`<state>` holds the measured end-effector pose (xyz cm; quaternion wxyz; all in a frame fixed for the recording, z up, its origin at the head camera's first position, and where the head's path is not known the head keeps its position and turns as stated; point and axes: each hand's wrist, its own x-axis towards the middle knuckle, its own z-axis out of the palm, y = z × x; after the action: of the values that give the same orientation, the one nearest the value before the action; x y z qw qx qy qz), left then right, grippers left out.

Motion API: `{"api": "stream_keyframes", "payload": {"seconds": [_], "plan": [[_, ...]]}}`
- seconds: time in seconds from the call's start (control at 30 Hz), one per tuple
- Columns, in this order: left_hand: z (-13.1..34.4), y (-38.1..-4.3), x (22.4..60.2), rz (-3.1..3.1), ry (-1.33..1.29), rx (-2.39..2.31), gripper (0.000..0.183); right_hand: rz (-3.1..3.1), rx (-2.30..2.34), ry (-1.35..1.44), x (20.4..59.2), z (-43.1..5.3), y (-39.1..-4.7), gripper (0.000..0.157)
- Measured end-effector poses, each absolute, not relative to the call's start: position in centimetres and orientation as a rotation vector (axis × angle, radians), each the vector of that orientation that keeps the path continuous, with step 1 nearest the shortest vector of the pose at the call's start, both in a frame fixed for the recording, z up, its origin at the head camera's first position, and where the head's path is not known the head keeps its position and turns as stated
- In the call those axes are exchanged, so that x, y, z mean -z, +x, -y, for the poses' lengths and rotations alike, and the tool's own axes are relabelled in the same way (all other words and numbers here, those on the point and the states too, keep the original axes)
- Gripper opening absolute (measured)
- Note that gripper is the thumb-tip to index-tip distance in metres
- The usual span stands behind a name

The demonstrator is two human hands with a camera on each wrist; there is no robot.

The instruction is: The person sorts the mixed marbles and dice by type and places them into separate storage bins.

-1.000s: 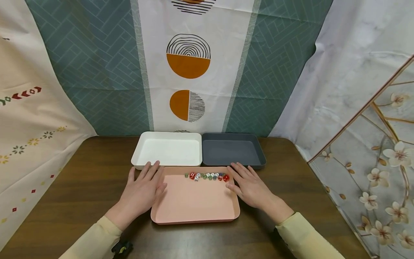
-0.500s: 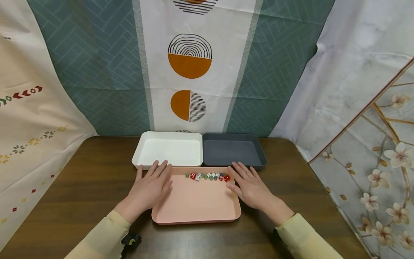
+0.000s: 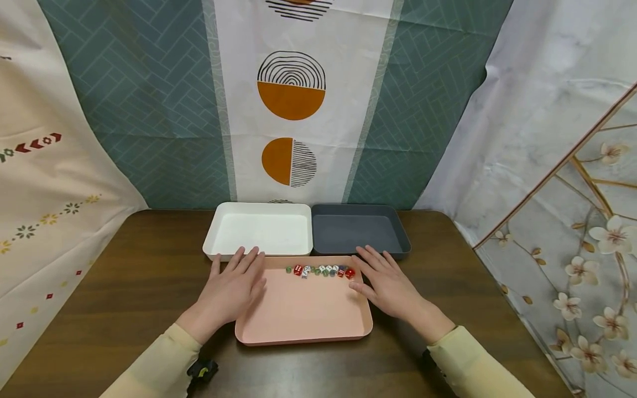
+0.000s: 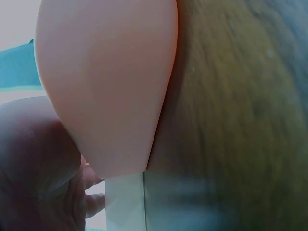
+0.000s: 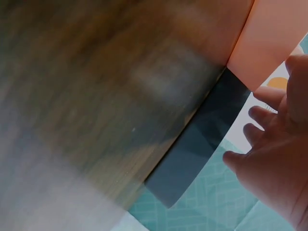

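Observation:
A shallow pink tray (image 3: pixel 303 309) lies on the table, with several small dice in red, white, green and blue gathered along its far edge; a red die (image 3: pixel 297 270) is toward the left of the group. The left hand (image 3: pixel 230 290) lies over the tray's left rim with its fingers spread, holding nothing. Over the right rim extends the right hand (image 3: pixel 390 287), its fingers also straight, near the red dice at that end. In the wrist views the tray's outer side (image 4: pixel 110 86) and the right hand (image 5: pixel 276 139) show, while the dice are hidden.
Behind the pink tray stand a white tray (image 3: pixel 259 229) and a dark grey tray (image 3: pixel 360 229), side by side. They sit on a brown wooden table (image 3: pixel 154 265). A patterned curtain (image 3: pixel 293 166) hangs along the table's far edge.
The left hand has shifted a little to the right, further over the tray. The pink tray seems to have slid very slightly right. The right hand has hardly moved.

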<state>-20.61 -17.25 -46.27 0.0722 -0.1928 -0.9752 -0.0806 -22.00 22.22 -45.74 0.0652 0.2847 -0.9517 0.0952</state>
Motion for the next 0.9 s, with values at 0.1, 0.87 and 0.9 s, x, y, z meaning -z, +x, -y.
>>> {"api": "stream_keyframes", "payload": {"seconds": [0.1, 0.87, 0.9], "plan": [[17.2, -20.6, 46.1, 2.932, -0.577, 0.247, 0.062, 2.852, -0.311, 0.851, 45.7, -22.0, -22.2, 0.071], [17.3, -20.7, 46.7, 2.937, -0.570, 0.260, 0.064, 2.791, -0.312, 0.767, 45.5, -20.1, -23.1, 0.041], [17.3, -20.7, 46.7, 2.938, -0.572, 0.261, 0.064, 2.796, -0.304, 0.761, 45.5, -20.1, -23.1, 0.037]]}}
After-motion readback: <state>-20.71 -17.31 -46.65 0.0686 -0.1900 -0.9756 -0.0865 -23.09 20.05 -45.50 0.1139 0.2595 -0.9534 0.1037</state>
